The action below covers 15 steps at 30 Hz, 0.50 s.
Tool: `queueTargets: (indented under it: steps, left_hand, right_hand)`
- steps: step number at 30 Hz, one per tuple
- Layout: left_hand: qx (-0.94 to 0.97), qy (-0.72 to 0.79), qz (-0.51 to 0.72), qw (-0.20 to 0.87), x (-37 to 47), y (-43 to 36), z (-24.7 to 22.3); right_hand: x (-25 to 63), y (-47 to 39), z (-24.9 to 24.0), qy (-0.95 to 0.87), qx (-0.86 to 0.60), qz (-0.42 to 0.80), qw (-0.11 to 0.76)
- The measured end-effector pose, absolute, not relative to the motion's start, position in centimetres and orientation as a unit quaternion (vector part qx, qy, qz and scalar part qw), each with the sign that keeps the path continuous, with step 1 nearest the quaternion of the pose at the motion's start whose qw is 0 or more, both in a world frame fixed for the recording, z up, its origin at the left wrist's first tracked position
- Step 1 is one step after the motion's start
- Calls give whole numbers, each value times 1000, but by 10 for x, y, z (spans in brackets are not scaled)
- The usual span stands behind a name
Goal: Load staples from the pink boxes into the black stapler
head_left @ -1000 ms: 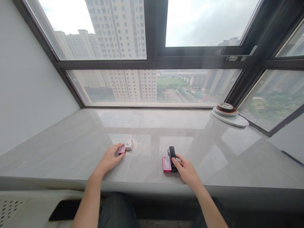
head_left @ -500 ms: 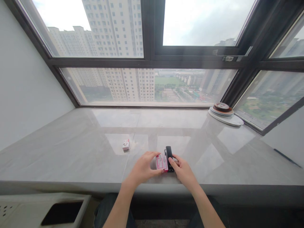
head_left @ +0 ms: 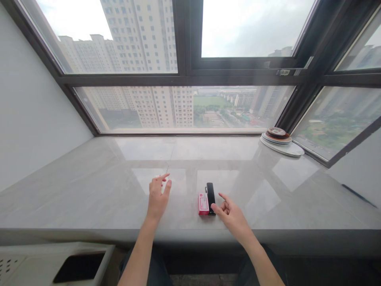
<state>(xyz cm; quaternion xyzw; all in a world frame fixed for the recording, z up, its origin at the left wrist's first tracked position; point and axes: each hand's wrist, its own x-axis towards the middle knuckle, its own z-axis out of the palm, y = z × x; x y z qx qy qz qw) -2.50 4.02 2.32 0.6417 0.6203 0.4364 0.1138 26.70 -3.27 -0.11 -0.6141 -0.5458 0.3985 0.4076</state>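
Note:
A black stapler (head_left: 210,196) lies lengthwise on the grey stone sill, with a pink and white box (head_left: 203,204) against its left side. My right hand (head_left: 229,213) is just right of the stapler, thumb at its near end, fingers apart and nothing held. Further left, my left hand (head_left: 158,194) reaches over the spot of the small white box, which it hides almost wholly. Its thumb and forefinger are apart; whether they touch that box cannot be seen.
Stacked plates (head_left: 282,143) stand at the back right by the window frame. A dark thin strip (head_left: 359,195) lies at the right edge. Below the sill at the lower left is a white plastic container (head_left: 108,254).
My left hand has let go of the pink and white box and moved left over the small white box. My right hand has opened and shifted slightly right, off the stapler's side.

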Motion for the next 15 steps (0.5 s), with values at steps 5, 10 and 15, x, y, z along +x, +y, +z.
queueTargets:
  steps: [5,10,15]
  left_hand:
    - [567,740,316,176,-71,79,17]
    - [675,637,285,239,2,84,11]
    - [737,555,270,275,61,65,14]
  right_hand:
    - [267,-38,2,-596,-629,370,337]
    - [263,-25,16,-646,-598,366,302]
    - [259,-17,24,-665,-561,387,307]
